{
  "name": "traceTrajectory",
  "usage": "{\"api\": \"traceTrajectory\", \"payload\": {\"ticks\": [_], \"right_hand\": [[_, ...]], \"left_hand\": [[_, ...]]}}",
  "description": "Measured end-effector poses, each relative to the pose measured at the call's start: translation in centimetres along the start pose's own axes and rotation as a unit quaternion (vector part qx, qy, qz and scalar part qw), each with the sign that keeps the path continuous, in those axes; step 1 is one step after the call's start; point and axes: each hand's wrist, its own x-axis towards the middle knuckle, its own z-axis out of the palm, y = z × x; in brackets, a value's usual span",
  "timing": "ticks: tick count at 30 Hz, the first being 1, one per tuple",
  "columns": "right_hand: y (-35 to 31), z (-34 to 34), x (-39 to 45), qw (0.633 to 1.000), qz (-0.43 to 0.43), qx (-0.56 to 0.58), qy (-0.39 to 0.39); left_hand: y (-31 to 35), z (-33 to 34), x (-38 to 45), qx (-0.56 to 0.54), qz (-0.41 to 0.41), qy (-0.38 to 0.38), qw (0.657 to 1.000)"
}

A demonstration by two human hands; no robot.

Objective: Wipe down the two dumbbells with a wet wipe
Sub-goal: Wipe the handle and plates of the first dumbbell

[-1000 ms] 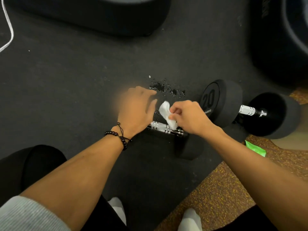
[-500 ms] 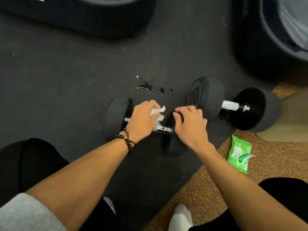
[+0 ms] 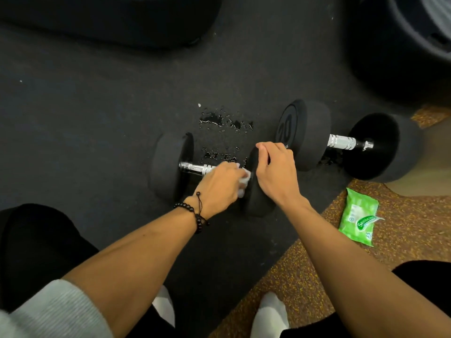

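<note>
Two black dumbbells lie on the dark rubber floor. The near dumbbell (image 3: 170, 167) has a chrome handle between its black heads. My left hand (image 3: 219, 184) grips a crumpled white wet wipe (image 3: 244, 182) and presses it against the inner face of that dumbbell's right head, at the end of the handle. My right hand (image 3: 275, 172) rests over the top of the same right head, holding it. The far dumbbell (image 3: 314, 135), marked 20, lies to the right, untouched.
A green pack of wet wipes (image 3: 358, 217) lies on the speckled orange floor at the right. A wet patch (image 3: 224, 123) glistens on the mat behind the near dumbbell. Large black equipment stands at the top left and the top right. My white socks show at the bottom.
The wipe passed from my right hand to my left, which slid it right along the handle to the right head. My right hand moved onto that head.
</note>
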Motion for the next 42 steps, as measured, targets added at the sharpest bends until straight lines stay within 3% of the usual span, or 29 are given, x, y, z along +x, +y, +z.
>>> {"api": "traceTrajectory", "payload": {"ticks": [3, 6, 9, 12, 15, 17, 20, 22, 27, 31, 33, 36, 42], "right_hand": [[-0.1, 0.1, -0.1, 1.000, 0.004, 0.001, 0.007], [-0.1, 0.0, -0.3, 1.000, 0.000, 0.004, 0.012], [-0.1, 0.0, -0.3, 1.000, 0.001, 0.000, 0.015], [-0.2, 0.1, -0.4, 1.000, 0.006, -0.006, 0.018], [-0.3, 0.0, -0.5, 1.000, 0.007, 0.000, 0.022], [-0.4, 0.0, -0.4, 1.000, 0.011, 0.004, 0.021], [-0.5, -0.3, -0.4, 1.000, 0.007, 0.009, 0.017], [-0.5, -0.5, -0.6, 1.000, 0.005, 0.011, 0.024], [-0.9, -0.6, -1.5, 1.000, -0.006, -0.023, 0.020], [-2.2, -0.9, -3.2, 0.999, 0.012, -0.023, 0.027], [-2.4, -0.9, -4.2, 0.999, -0.005, -0.037, 0.035], [-2.0, -0.8, -3.8, 0.999, -0.019, -0.035, 0.032], [-2.1, -0.8, 1.4, 0.999, 0.023, -0.033, 0.011]], "left_hand": [[-0.6, -1.0, 1.7, -0.008, -0.064, 0.090, 0.994], [0.4, -0.1, 2.4, 0.001, -0.089, 0.043, 0.995], [1.6, 0.9, 0.8, -0.001, -0.082, 0.051, 0.995], [1.1, 0.2, -1.0, 0.079, -0.016, 0.039, 0.996], [0.8, -1.5, 0.4, 0.104, -0.024, 0.102, 0.989], [0.3, -1.6, 2.9, 0.077, -0.102, 0.049, 0.991], [-0.2, -0.7, 5.3, -0.021, -0.172, -0.135, 0.975], [-0.2, -0.6, 5.0, -0.027, -0.148, -0.134, 0.979], [0.1, -3.3, 1.8, 0.097, 0.003, -0.061, 0.993], [-1.5, -3.7, 2.7, 0.031, -0.043, 0.007, 0.999], [-1.2, -3.1, 2.9, 0.013, -0.039, 0.004, 0.999], [-0.5, -1.4, 2.1, 0.020, -0.029, -0.028, 0.999], [-0.9, 0.4, 0.7, 0.068, 0.004, 0.018, 0.998]]}}
